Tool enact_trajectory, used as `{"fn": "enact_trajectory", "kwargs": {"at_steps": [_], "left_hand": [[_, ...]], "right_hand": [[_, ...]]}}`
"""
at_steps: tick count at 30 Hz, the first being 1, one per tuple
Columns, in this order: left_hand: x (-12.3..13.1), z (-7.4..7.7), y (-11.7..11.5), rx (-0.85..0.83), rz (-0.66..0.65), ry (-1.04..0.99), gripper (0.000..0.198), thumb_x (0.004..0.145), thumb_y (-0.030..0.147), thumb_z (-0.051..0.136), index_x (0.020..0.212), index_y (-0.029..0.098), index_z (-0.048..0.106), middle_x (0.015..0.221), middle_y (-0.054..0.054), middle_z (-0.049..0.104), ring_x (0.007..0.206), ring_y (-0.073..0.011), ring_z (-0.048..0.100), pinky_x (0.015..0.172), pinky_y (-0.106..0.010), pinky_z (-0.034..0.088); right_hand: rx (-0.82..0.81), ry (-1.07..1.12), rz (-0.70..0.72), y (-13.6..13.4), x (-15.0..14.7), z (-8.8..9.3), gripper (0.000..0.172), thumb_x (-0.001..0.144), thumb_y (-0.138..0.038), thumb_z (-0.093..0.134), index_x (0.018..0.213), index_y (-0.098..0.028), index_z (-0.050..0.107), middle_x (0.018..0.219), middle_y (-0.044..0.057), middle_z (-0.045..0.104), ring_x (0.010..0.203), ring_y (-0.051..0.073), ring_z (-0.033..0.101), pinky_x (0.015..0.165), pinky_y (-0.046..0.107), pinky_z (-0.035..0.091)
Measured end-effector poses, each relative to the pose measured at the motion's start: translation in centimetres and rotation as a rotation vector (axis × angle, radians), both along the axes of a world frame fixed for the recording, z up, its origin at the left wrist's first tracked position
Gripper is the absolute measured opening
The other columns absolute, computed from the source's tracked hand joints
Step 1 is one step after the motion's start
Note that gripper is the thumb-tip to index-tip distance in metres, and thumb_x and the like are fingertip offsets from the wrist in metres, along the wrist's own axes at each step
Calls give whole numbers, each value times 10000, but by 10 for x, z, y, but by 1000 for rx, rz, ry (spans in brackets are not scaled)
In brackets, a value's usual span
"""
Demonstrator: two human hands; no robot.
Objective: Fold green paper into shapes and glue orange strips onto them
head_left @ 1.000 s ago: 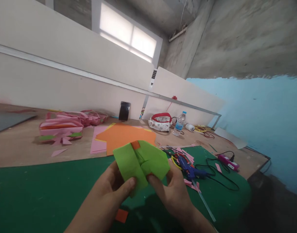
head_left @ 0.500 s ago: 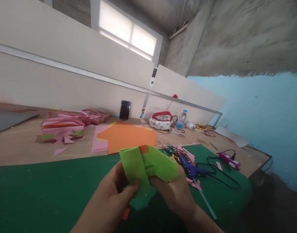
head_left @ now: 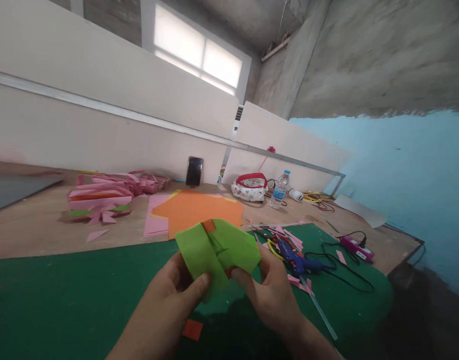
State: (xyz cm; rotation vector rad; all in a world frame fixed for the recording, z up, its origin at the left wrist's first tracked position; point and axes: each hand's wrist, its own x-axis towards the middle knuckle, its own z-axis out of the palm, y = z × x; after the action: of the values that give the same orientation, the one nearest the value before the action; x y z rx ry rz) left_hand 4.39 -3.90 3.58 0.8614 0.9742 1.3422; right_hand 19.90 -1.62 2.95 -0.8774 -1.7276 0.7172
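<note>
A folded bright green paper piece is held above the green mat, pinched from both sides. Orange paper shows at its top edge and again low down by my right thumb. My left hand grips the left flap, thumb in front and fingers behind. On the other side my right hand is closed on the right part, its thumb pressing near the lower edge. The fingers behind the paper are partly hidden. Below the paper, a small orange paper square lies on the mat.
A blue glue gun with a glue stick lies at right among pink scraps and its cable. Behind are orange sheets, pink folded paper, a phone, a pouch, a water bottle and a purple power strip.
The green paper has tilted and shifted slightly left in my hands. My right thumb has moved onto its lower edge, where orange now shows. More of the small orange square is visible.
</note>
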Motion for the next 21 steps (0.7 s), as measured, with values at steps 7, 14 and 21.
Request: {"fn": "enact_trajectory", "kwargs": {"at_steps": [7, 14, 21], "left_hand": [[0, -3, 1, -40, -72, -34, 470, 705, 218, 679, 1165, 213, 586, 1113, -58, 712, 980, -257, 667, 782, -322, 498], [-2, -2, 5, -104, -99, -183, 511, 687, 245, 739, 1172, 211, 580, 1088, -71, 719, 977, -261, 670, 743, -303, 518], [-2, -7, 8, -92, -140, -293, 637, 719, 208, 719, 1297, 227, 450, 1110, -76, 700, 1082, -261, 625, 843, -310, 521]], "right_hand": [[29, -3, -21, -1, 0, -3, 207, 767, -76, 572, 941, -186, 596, 791, -2, 640, 720, 160, 611, 656, 251, 505], [309, -157, -142, -1, 1, -5, 424, 752, -95, 627, 1141, -248, 557, 1010, 21, 614, 906, 179, 540, 780, 293, 450], [242, -87, -160, 0, 1, -8, 388, 785, -122, 606, 1137, -260, 520, 943, 2, 582, 849, 160, 538, 744, 288, 454]]}}
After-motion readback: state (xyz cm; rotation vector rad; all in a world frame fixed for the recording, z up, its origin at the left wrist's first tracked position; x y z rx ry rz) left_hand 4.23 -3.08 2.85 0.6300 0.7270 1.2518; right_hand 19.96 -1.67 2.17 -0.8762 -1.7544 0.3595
